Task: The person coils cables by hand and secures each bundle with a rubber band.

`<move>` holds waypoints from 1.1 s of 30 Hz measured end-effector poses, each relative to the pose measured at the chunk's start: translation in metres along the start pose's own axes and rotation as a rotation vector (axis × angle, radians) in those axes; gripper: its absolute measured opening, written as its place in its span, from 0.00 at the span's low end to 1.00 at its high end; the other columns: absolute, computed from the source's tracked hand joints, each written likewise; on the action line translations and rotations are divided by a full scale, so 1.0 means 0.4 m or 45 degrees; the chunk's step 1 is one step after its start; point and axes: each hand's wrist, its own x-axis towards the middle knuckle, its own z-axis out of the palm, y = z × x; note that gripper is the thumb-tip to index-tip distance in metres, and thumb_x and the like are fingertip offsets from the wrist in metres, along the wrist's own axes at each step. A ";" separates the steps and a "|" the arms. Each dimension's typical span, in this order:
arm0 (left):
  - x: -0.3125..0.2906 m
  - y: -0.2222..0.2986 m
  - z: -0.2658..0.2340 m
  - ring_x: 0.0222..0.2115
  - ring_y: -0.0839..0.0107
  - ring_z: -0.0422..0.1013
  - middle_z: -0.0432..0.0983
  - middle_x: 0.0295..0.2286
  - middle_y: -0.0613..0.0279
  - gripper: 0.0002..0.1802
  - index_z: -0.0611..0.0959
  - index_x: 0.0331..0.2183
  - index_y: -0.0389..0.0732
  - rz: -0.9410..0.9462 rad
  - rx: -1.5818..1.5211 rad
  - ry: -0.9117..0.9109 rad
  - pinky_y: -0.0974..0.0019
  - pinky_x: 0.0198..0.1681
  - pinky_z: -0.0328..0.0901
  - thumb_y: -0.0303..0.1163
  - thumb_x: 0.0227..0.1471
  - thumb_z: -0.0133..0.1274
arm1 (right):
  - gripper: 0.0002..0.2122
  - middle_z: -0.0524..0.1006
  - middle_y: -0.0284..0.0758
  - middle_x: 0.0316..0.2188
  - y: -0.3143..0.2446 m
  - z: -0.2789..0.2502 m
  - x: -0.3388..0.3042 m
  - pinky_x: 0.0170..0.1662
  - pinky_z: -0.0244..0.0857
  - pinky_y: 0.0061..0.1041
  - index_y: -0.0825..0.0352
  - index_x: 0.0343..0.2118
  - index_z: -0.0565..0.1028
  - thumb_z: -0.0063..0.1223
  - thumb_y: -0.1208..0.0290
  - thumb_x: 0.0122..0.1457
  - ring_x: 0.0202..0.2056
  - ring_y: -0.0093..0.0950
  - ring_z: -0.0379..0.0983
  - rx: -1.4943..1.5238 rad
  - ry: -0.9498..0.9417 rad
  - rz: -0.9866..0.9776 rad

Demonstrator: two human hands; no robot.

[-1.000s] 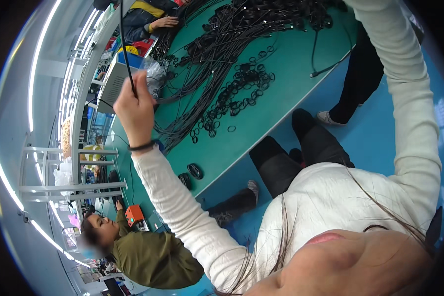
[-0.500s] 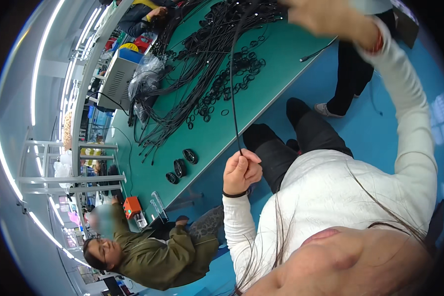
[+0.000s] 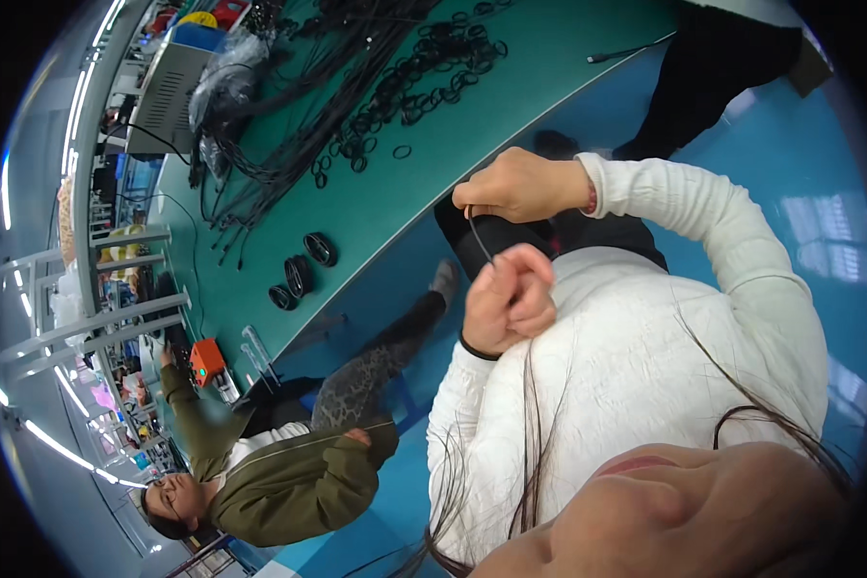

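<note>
A short stretch of thin black cable (image 3: 479,236) runs between my two hands, in front of my white top. My left hand (image 3: 511,303) is closed in a pinch on its lower end, at chest height. Just above, my right hand (image 3: 520,186) is closed round the other end, close to the table edge. The rest of the cable is hidden by my fingers. On the green table (image 3: 376,207) beyond lie a heap of black cables (image 3: 299,144) and many small black rings (image 3: 433,87).
Several black coils (image 3: 299,276) sit near the table edge, with an orange box (image 3: 205,362) farther left. A grey metal box (image 3: 169,91) and clear plastic bag (image 3: 226,82) stand behind. A co-worker in an olive jacket (image 3: 299,491) sits left; another person's dark-clothed leg (image 3: 694,96) is at right.
My right hand has come down from the upper right to just above my left hand. The long taut cable between them is now a short, bent stretch. The view has shifted.
</note>
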 end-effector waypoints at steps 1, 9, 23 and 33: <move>0.001 0.013 -0.004 0.09 0.85 0.46 0.53 0.12 0.73 0.23 0.67 0.44 0.36 0.097 -0.039 0.013 0.77 0.11 0.43 0.47 0.63 0.30 | 0.04 0.75 0.36 0.23 0.016 0.009 0.001 0.25 0.63 0.31 0.64 0.31 0.69 0.51 0.72 0.55 0.24 0.39 0.72 -0.069 -0.025 -0.030; -0.026 0.150 -0.053 0.16 0.83 0.54 0.57 0.23 0.69 0.21 0.66 0.49 0.34 0.594 0.015 0.056 0.77 0.17 0.50 0.41 0.62 0.37 | 0.10 0.70 0.43 0.15 0.065 0.069 -0.088 0.25 0.60 0.42 0.63 0.34 0.65 0.40 0.61 0.63 0.22 0.47 0.69 0.093 -0.314 0.322; 0.007 0.170 -0.186 0.49 0.56 0.67 0.70 0.46 0.44 0.23 0.67 0.51 0.27 0.759 1.023 0.839 0.57 0.53 0.63 0.37 0.63 0.37 | 0.07 0.73 0.43 0.17 -0.037 0.005 -0.086 0.22 0.62 0.37 0.69 0.28 0.65 0.49 0.72 0.55 0.20 0.42 0.72 -0.100 -0.609 0.303; 0.003 0.100 -0.144 0.31 0.60 0.76 0.75 0.37 0.44 0.34 0.66 0.52 0.31 -0.263 1.061 0.656 0.67 0.34 0.72 0.53 0.62 0.26 | 0.09 0.69 0.33 0.17 0.009 -0.087 0.052 0.22 0.60 0.29 0.65 0.22 0.73 0.57 0.65 0.50 0.20 0.33 0.69 0.126 -0.332 -0.210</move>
